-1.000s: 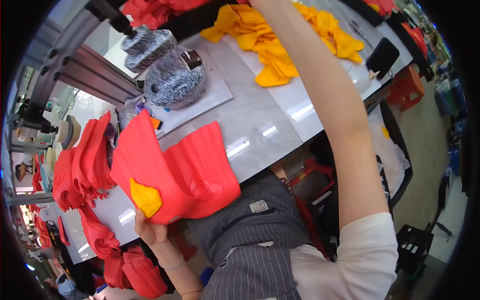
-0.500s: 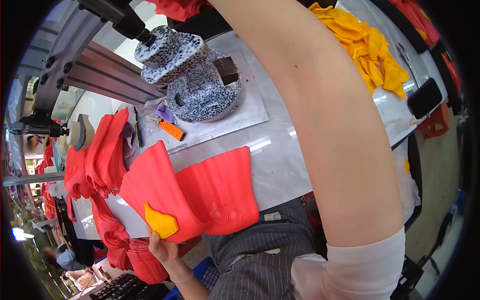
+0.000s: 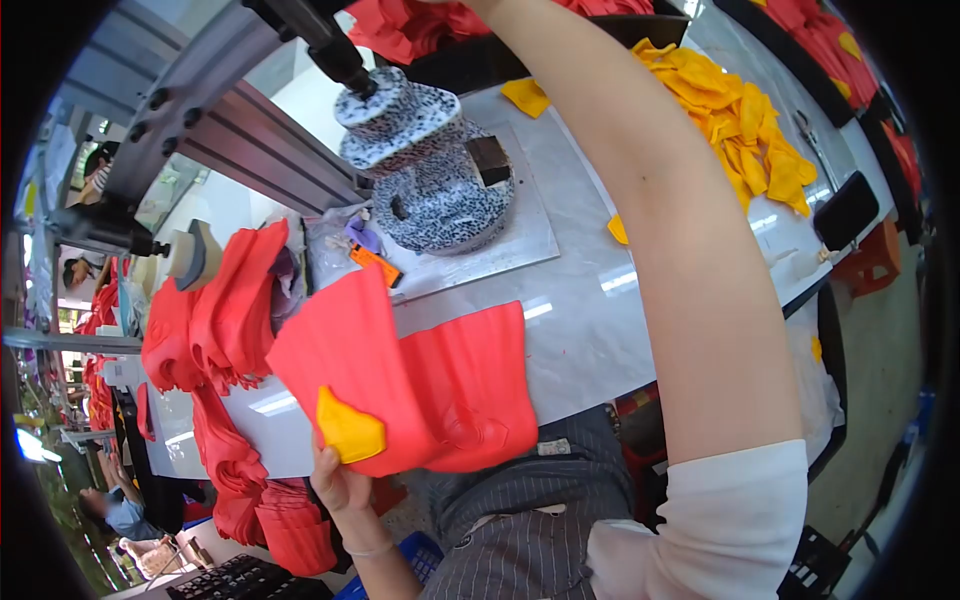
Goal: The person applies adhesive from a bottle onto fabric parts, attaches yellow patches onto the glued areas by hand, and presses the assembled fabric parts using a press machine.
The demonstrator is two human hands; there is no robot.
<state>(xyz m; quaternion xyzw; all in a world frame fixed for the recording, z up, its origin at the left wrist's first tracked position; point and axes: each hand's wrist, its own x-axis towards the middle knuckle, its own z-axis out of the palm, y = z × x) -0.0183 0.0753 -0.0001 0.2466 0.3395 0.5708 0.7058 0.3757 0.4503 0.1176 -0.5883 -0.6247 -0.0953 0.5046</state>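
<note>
My left hand (image 3: 340,482) is closed on the lower left edge of a red molded rubber-like sheet (image 3: 480,380). This sheet is folded, with a yellow shield-shaped patch (image 3: 350,428) on its left flap, just above my fingers. A round raised shape shows faintly on its right part. My right forearm (image 3: 700,300) reaches up across the view to the far side of the table, and the hand lies beyond the top edge. Below the forearm, a yellow piece (image 3: 526,97) lies on the table.
A black-and-white speckled press form (image 3: 440,200) stands on a metal plate (image 3: 535,245). Red molded pieces (image 3: 215,310) hang at left. Yellow pieces (image 3: 745,120) are heaped at right, near a phone (image 3: 846,211). An orange box cutter (image 3: 376,266) lies by the plate. A dark bin (image 3: 480,60) holds red pieces.
The view has shifted, so the table and red sheet sit farther right. My right forearm has moved relative to the table, baring yellow pieces. My left hand keeps its grip.
</note>
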